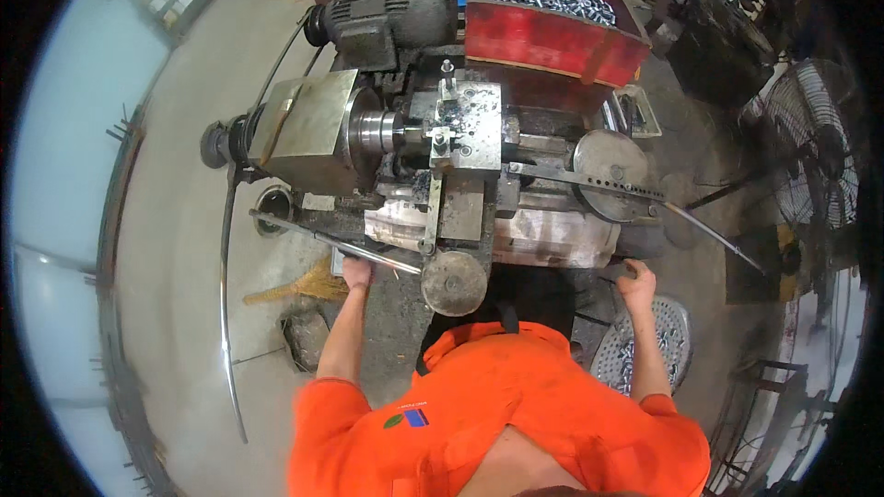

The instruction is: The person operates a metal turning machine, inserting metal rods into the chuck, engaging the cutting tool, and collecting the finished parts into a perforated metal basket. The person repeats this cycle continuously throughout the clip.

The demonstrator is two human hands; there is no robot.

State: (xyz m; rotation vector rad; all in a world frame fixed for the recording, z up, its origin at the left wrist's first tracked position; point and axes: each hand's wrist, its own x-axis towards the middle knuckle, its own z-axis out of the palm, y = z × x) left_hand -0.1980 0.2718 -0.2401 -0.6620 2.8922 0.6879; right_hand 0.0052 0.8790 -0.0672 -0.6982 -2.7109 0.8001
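Observation:
A small lathe-like machine (476, 124) stands in front of me, with a bright spindle chuck (375, 132) at its left and a steel tool block in the middle. My left hand (357, 272) is low beside the long steel lever (354, 248), near a small pale object (337, 263); its fingers are mostly hidden. On the other side, my right hand (635, 283) is curled closed by the machine's front right edge, next to a dark thin piece. What it holds, if anything, cannot be made out. Round weights (454, 283) hang on the lever arms.
Behind the machine sit a dark electric motor (394, 20) and a red bin (552, 41) of small metal parts. A perforated tray (677, 336) with metal pieces lies under my right forearm. A straw broom (304, 287) is on the left floor; a caged fan (810, 143) stands right.

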